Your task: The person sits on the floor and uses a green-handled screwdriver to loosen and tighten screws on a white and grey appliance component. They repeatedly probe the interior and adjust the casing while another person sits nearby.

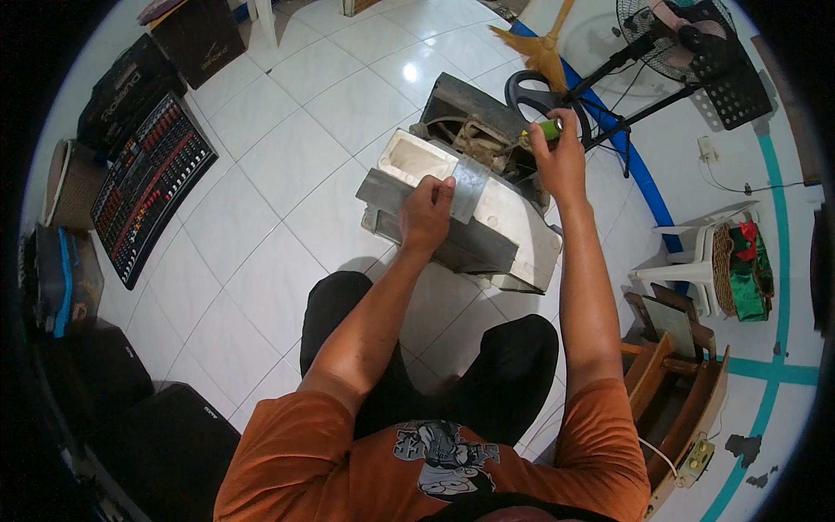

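Head view shows an opened appliance, its white casing (527, 228) lying on the tiled floor (252, 165) in front of the person's knees. Its metal mechanism (481, 146) is partly covered by the casing and too shadowed to make out in detail. The left hand (425, 213) is curled, thumb on top at the edge of a pale grey plate (470, 184) lying across the casing; its fingers are mostly hidden, so how firmly it grips cannot be told. The right hand (564, 157) is closed around a green cylindrical object (546, 131) above the mechanism; the fingers cover part of it, and its exact kind is unclear. Just beyond, a dark loop-shaped part (520, 94) stands close to the fan stand (623, 127), crowding the far right side, with a straw broom (545, 59) behind. The fan (671, 24) is cut off at the top. An audio mixer (150, 190) lies well apart at left; black boxes (165, 448) at lower left fade into the dark rim.
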The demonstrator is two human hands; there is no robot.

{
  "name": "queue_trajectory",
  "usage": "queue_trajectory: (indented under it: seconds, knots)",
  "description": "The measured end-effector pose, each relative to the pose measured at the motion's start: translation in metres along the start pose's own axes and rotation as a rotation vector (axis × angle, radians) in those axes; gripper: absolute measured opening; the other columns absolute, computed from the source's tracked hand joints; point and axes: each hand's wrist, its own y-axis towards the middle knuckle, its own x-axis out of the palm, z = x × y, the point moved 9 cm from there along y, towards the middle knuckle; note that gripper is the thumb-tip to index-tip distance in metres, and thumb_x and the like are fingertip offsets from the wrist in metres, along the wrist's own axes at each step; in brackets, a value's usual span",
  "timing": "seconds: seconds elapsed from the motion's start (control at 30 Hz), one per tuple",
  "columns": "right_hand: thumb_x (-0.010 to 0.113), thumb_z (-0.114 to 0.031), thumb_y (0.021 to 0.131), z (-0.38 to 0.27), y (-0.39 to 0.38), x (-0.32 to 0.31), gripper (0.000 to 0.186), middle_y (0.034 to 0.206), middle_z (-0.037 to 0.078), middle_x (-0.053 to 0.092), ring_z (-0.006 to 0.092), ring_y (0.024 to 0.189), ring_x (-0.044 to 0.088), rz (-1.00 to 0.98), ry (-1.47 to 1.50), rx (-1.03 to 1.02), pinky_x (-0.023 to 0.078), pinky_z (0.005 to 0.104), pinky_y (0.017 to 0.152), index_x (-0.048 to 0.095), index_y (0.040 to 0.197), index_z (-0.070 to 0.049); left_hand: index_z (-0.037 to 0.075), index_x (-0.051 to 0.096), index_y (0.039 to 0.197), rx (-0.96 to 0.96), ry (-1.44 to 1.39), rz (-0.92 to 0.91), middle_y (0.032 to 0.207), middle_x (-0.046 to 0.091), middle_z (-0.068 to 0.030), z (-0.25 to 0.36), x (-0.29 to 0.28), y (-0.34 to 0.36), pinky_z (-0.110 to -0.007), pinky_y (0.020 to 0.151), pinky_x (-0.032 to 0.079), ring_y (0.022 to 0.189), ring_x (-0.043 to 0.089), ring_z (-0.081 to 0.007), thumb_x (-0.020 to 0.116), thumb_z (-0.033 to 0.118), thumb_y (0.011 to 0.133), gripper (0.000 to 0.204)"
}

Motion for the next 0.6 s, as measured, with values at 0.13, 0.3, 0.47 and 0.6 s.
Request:
queue_trajectory:
  seconds: [0.13,0.3,0.47,0.6]
  knots:
    - [0.076,-0.030,0.095,-0.007,0.033,0.007,0.041,0.102,0.027,0.074,0.0471,0.103,0.073,-0.213,-0.062,0.004,0.056,0.0510,0.086,0.057,0.125,-0.009,0.005,0.068,0.096,-0.027,-0.080,-0.033,0.080,0.071,-0.0113,-0.011,0.005,0.005,-0.043,0.073,0.052,0.075,0.068,-0.0266,0.062,0.053,0.107,0.050]
    - [0.075,-0.029,0.097,-0.015,0.066,0.010,0.034,0.100,0.024,0.077,0.0391,0.098,0.077,-0.016,-0.282,-0.060,0.058,0.0420,0.087,0.067,0.110,0.001,0.004,0.068,0.095,-0.031,-0.125,-0.030,0.078,0.069,-0.0104,-0.016,0.006,0.008,-0.041,0.072,0.051,0.072,0.065,-0.0237,0.064,0.049,0.108,0.047]
    - [0.070,-0.020,0.104,0.027,0.064,0.037,0.026,0.083,0.010,0.070,0.0174,0.074,0.071,0.074,0.699,0.225,0.055,0.0336,0.069,0.064,0.090,0.001,0.004,0.067,0.094,0.023,-0.066,-0.011,0.078,0.069,-0.0124,-0.003,-0.001,0.005,-0.043,0.071,0.051,0.072,0.065,-0.0273,0.063,0.050,0.108,0.048]
    - [0.069,-0.017,0.104,0.035,0.059,0.042,0.029,0.071,0.006,0.061,0.0161,0.062,0.062,0.164,0.884,0.166,0.050,0.0333,0.059,0.060,0.080,-0.002,0.001,0.064,0.090,-0.038,-0.123,-0.014,0.071,0.057,-0.0044,0.001,-0.003,0.001,-0.036,0.068,0.046,0.071,0.050,-0.0132,0.069,0.042,0.106,0.044]
